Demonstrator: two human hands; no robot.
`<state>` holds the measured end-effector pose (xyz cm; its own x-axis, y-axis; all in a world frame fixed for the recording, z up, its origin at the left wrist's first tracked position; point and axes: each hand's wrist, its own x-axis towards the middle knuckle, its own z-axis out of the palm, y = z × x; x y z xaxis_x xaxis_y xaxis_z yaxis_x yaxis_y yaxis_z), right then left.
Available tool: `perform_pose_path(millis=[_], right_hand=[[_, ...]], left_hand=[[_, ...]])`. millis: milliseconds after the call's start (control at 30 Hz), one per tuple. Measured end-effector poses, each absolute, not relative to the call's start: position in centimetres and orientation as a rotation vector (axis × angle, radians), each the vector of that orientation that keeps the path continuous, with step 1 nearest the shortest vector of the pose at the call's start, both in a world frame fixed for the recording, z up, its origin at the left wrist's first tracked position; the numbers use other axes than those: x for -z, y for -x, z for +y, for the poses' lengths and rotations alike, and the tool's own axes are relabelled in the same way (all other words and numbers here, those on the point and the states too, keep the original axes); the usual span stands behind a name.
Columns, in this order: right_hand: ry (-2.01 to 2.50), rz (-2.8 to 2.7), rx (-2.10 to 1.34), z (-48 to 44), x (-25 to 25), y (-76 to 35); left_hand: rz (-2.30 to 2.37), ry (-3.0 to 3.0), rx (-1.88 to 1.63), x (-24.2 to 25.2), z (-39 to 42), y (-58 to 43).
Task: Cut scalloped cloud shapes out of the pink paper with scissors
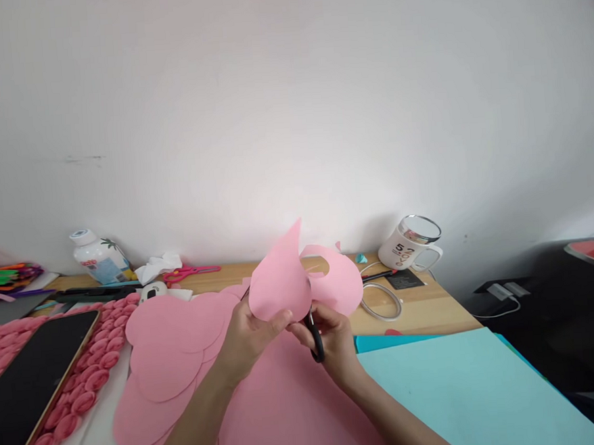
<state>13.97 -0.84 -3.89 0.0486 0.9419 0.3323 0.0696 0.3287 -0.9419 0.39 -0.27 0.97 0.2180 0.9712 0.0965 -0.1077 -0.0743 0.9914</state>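
My left hand (254, 334) pinches a piece of pink paper (279, 278) with a rounded lower edge and a pointed tip standing up. My right hand (333, 342) is closed around the black handle of a pair of scissors (315, 336); the blades are mostly hidden by the paper. Beside the piece, on the right, a curved pink offcut (339, 284) curls above my right hand. Several rounded pink paper cutouts (169, 360) lie overlapped to the left of my hands. Beneath my forearms lies a large pink sheet (295, 412).
A phone (38, 383) rests on pink braided material (88, 393) at left. Along the wall are a white bottle (99, 257), pink scissors (191, 272), a tissue (157, 266) and a white mug (410, 245). Light blue sheets (471, 386) lie at right, near a coiled cable (381, 303).
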Motion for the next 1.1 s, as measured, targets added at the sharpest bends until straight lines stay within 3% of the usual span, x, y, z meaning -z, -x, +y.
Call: perform_pose_path(millis=[133, 200, 433, 900, 1100], right_hand=[[1.078, -1.473, -0.470, -0.2, 3.2, -13.7], [1.124, -1.481, -0.444, -0.3, 2.7, -13.5], [0.971, -1.289, -1.362, -0.5, 1.7, -12.7], [0.826, -1.367, -1.502, 0.7, 2.1, -12.8], [0.886, -1.393, -1.536, 1.3, 2.5, -12.6]], left_hand=[[0.843, -1.302, -1.154, -1.5, -0.3, -0.4], [0.796, -1.275, -1.172, -1.5, -0.2, -0.1], [1.068, -1.093, -1.173, -0.8, 0.9, 1.2], [0.912, -1.066, -1.203, -0.3, 1.2, 1.0], [1.255, -1.000, -1.329, 0.5, 1.4, 1.5]])
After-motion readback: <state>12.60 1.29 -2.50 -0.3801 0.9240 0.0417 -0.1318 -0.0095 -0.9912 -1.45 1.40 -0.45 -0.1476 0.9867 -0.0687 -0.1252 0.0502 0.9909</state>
